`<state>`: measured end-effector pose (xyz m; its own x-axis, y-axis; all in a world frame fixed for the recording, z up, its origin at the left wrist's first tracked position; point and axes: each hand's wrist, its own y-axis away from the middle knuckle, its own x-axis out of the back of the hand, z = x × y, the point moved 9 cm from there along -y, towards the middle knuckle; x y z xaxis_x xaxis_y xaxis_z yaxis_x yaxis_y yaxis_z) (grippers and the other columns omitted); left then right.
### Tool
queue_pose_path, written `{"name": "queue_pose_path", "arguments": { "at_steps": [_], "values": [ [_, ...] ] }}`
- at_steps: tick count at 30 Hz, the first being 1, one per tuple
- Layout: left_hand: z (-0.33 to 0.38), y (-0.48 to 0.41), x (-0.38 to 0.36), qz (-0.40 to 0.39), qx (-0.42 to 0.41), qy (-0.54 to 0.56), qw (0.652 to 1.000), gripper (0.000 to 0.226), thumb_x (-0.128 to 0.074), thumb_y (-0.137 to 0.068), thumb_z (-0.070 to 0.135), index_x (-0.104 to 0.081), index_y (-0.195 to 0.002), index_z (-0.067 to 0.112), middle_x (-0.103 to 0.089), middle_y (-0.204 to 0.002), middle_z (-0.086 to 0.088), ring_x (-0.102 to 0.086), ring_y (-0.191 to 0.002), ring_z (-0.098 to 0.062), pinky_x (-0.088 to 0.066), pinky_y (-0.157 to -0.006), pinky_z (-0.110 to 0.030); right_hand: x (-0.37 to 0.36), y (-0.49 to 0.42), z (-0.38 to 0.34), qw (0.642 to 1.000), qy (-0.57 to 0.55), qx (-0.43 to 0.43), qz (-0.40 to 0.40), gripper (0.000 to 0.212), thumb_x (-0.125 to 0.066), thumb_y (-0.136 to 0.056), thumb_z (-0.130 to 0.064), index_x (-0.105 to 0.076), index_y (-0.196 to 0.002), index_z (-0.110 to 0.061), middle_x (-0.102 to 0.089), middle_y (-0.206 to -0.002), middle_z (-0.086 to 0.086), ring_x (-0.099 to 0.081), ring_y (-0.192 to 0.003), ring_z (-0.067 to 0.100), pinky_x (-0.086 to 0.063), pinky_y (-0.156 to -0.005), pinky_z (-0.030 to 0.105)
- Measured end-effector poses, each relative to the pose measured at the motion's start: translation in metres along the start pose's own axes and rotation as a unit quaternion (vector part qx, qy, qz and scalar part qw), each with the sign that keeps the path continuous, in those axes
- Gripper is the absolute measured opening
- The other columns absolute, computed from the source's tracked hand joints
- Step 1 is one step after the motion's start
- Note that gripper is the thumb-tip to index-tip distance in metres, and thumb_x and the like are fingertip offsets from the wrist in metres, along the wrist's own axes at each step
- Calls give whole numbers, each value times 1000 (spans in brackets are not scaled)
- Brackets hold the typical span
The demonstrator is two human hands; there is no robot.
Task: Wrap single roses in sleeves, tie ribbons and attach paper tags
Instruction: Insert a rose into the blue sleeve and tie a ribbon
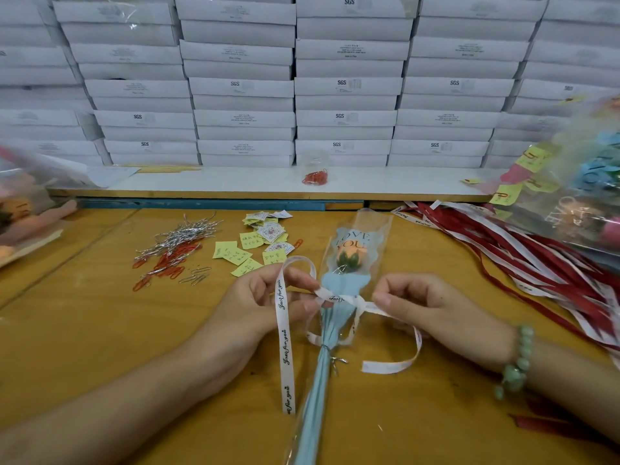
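Getting bright, even overhead light, soft shadows only. Picking up slight glare off the clear sleeve [355,250] mid-frame. Bending box stacks [345,82] at frame edges, wide-angle. Smearing bagged flowers [583,182] at right edge, left too.

ribbon [285,333]: white, black script | sleeve [330,327]: pale blue | rose [347,255]: orange | tags [246,250]: yellow

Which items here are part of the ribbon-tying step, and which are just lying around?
In use: left hand, right hand, white ribbon, sleeved rose.

Lying about: paper tags, paper clips, spare ribbons, stacked white boxes.
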<state>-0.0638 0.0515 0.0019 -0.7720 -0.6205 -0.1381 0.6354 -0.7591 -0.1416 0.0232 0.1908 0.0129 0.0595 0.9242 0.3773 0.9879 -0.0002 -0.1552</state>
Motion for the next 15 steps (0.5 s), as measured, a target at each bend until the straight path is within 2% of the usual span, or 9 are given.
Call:
{"name": "queue_pose_path", "arguments": {
  "at_steps": [2,5,7,9,11,13,15],
  "values": [
    [1,-1,1,-1,-5,-9,1000,21,-82,-65,13,-74,-84,15,-73,-90,-11,-72,-86,-22,-58,-74,-25,2,0,2,1000,-26,-5,5,26,-51,-89,-36,-58,-67,-24,-50,-59,-7,-42,-52,5,-37,-52,13],
    [3,-3,5,9,-10,-15,1000,20,-83,-60,19,-74,-77,15,-70,-82,-12,-69,-77,-17,-57,-71,-22,5,-1,4,996,-91,-3,6,31,-49,-92,-37,-64,-68,-25,-61,-69,1,-55,-66,14,-47,-65,20],
    [2,-4,7,10,-5,-18,1000,18,-83,-59,20,-73,-73,14,-68,-82,-19,-70,-79,-22,-58,-72,-24,4,-2,4,992,-128,-1,-7,34,-52,-94,-36,-64,-64,-25,-57,-58,2,-60,-66,17,-49,-67,20],
    [0,-5,8,-1,1,-29,1000,13,-81,-63,18,-71,-71,14,-66,-78,-17,-68,-77,-24,-59,-74,-28,1,-1,6,988,-150,-16,-32,31,-54,-90,-34,-59,-62,-23,-46,-43,0,-56,-48,16,-46,-54,19],
    [0,-7,9,-20,4,-34,999,10,-79,-67,13,-70,-70,16,-66,-75,-11,-68,-73,-22,-59,-70,-27,-3,1,12,985,-153,-52,-68,32,-58,-92,-33,-55,-64,-18,-38,-39,-2,-42,-31,10,-35,-38,15],
    [1,-8,9,-44,1,-42,998,13,-78,-70,8,-69,-69,17,-67,-71,-6,-71,-70,-20,-58,-65,-24,-6,4,16,981,-130,-85,-118,30,-59,-90,-31,-54,-66,-15,-38,-38,-4,-34,-27,6,-27,-32,12],
    [3,-8,10,-61,-1,-51,997,14,-81,-67,12,-69,-68,18,-66,-68,-5,-71,-67,-19,-57,-62,-22,-9,7,20,973,-104,-115,-171,31,-59,-91,-28,-53,-66,-11,-40,-39,-4,-34,-27,4,-25,-31,11]
  ]
}}
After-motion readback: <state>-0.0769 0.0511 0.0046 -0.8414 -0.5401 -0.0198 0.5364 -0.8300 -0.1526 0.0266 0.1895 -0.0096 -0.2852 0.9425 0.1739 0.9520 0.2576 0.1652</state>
